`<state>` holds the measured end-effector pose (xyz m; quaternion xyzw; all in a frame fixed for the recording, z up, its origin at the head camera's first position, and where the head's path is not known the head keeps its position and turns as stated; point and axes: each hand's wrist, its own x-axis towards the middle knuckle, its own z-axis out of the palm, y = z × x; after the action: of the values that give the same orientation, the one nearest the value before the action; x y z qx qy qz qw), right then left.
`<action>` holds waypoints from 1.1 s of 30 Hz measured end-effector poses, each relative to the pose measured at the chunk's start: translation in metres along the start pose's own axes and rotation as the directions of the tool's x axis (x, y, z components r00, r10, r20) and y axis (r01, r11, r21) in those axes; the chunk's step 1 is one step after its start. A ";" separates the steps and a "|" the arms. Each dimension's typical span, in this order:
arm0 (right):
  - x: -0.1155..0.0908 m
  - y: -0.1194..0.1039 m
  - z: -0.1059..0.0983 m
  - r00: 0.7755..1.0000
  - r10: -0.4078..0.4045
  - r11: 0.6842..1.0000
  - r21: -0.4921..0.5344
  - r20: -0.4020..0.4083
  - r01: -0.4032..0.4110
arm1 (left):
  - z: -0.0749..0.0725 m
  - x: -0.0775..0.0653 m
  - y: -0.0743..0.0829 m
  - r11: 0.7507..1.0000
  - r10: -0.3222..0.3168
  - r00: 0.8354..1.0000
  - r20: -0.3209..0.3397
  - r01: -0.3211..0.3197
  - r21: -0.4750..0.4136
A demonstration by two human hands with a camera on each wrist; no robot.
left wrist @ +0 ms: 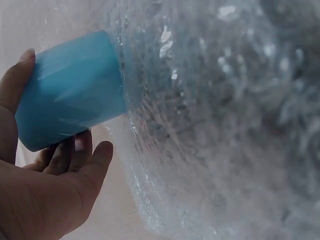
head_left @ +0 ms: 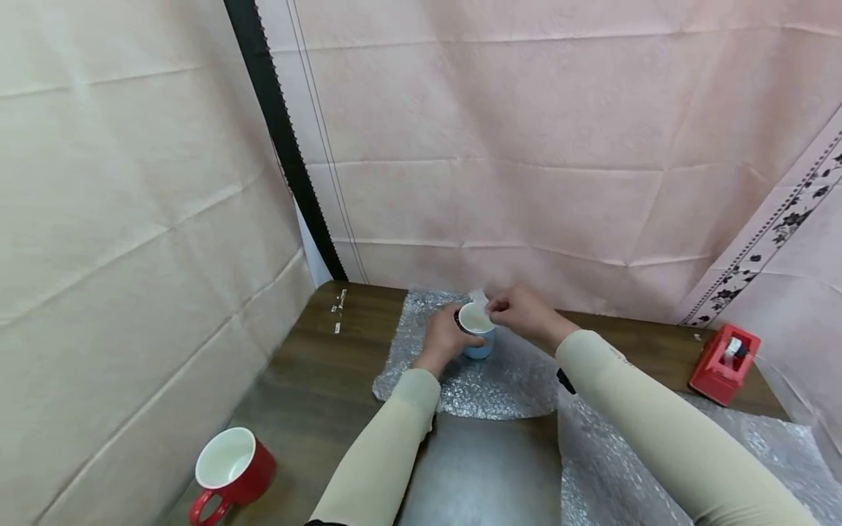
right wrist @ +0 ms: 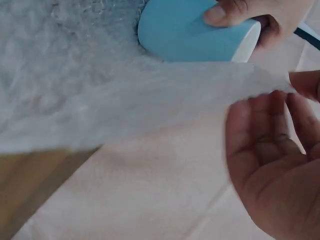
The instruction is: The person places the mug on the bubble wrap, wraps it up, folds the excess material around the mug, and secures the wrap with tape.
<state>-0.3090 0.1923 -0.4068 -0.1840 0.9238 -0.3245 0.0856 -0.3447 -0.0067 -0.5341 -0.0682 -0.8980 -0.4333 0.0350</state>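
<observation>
On a sheet of bubble wrap (head_left: 503,391) stands a light blue mug (head_left: 479,350) with a white inside. My left hand (head_left: 442,337) grips it round the side near the rim, thumb on one face and fingers on the other in the left wrist view. My right hand (head_left: 525,314) pinches a lifted edge of the wrap between thumb and fingertips, just beside the rim. In the right wrist view the raised wrap (right wrist: 165,97) stretches taut from the mug's base towards those fingers (right wrist: 262,130). The mug's handle is hidden.
A red mug (head_left: 258,467) with a white inside sits at the near left. At the far right stands a red tape dispenser (head_left: 717,372). More bubble wrap (head_left: 592,475) lies beneath my right forearm. Small white bits (head_left: 338,314) dot the table (head_left: 316,380); cloth-covered walls (head_left: 526,146) border it.
</observation>
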 end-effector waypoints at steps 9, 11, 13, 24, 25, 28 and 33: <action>0.008 -0.003 -0.001 0.968 -0.083 0.980 -0.159 0.238 0.123 | 0.003 -0.002 -0.003 0.998 -0.020 0.999 -0.032 0.018 -0.068; 0.012 -0.002 -0.002 0.961 -0.118 0.964 -0.204 0.249 0.171 | 0.010 0.006 -0.016 0.998 -0.011 0.999 -0.048 0.008 -0.067; 0.016 -0.001 -0.001 0.967 -0.126 0.953 -0.245 0.222 0.180 | 0.016 0.012 -0.025 0.999 0.011 0.998 -0.068 -0.014 -0.045; 0.030 -0.005 0.010 0.990 0.069 0.956 -0.293 0.124 -0.029 | 0.020 0.008 -0.028 0.992 -0.069 0.997 -0.036 0.065 -0.104; 0.032 -0.005 0.010 0.988 0.069 0.954 -0.297 0.135 -0.026 | 0.017 0.006 -0.025 0.992 -0.070 0.997 -0.028 0.067 -0.106; 0.038 -0.005 0.009 0.987 0.050 0.939 -0.344 0.152 0.005 | 0.008 -0.002 -0.013 0.993 -0.062 0.998 -0.020 0.060 -0.104; 0.041 -0.008 0.008 0.987 0.054 0.938 -0.346 0.154 0.003 | 0.006 0.000 -0.027 0.986 0.013 0.999 0.050 -0.005 -0.167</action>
<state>-0.3421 0.1656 -0.4101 -0.2099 0.9587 -0.1406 0.1306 -0.3490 -0.0185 -0.5590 -0.0861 -0.8588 -0.5050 0.0081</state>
